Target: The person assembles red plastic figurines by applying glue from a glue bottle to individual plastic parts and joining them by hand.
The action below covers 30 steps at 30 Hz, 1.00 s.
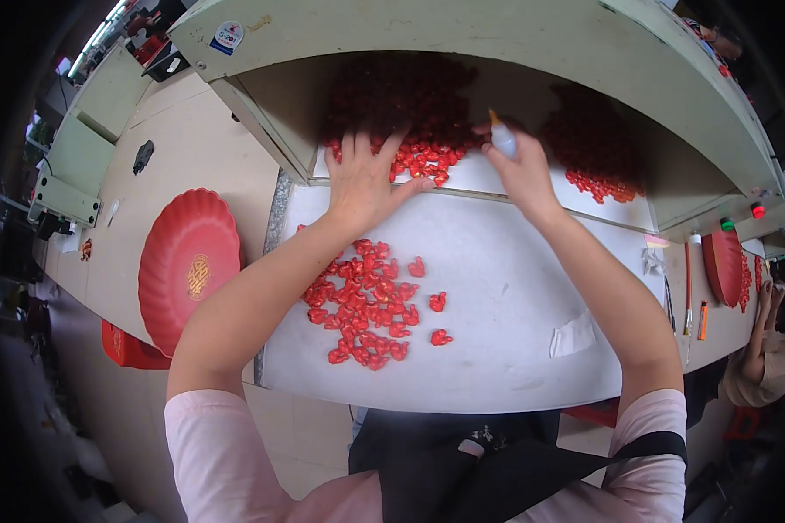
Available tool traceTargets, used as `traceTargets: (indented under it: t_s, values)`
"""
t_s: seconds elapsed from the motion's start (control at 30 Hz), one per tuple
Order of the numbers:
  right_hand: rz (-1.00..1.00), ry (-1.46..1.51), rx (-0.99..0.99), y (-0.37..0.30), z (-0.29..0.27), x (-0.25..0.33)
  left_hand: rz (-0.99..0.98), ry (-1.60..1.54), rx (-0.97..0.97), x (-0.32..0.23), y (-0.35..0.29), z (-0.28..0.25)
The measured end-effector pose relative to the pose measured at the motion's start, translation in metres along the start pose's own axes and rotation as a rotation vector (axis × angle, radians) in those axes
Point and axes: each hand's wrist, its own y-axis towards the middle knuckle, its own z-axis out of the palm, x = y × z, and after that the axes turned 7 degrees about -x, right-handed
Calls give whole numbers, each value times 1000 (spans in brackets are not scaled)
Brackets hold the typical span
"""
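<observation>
Inside the pale green cabinet, my left hand point(364, 185) lies with spread fingers at the near edge of a heap of small shiny red pieces point(432, 163). To its right, my right hand point(529, 177) is closed around a small white squeeze bottle point(502, 139) with a yellow-orange nozzle, which points upward. More red pieces of the same kind are scattered on the white work surface point(515, 349), mostly in a loose cluster point(365, 301) below my left forearm. Shadow hides the back of the heap in the cabinet.
The cabinet point(497, 44) overhangs the surface; a second red heap point(597, 148) sits at its right. A scalloped red tray point(222, 235) stands at left. A crumpled white tissue point(573, 336) lies at right. Beyond are an orange stick point(703, 321) and another person's arm point(763, 322).
</observation>
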Motion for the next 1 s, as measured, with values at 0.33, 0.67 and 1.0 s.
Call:
traceTargets:
  t_s: [0.33,0.67,1.0]
  values:
    - [-256,-257,46,-22,37,13,54,-1,-28,7,7,-3]
    - [-183,-308,-68,-2,61,7,96,98,-10,21,23,-7]
    - [71,25,65,-59,-66,36,237,134,-19,27,32,0]
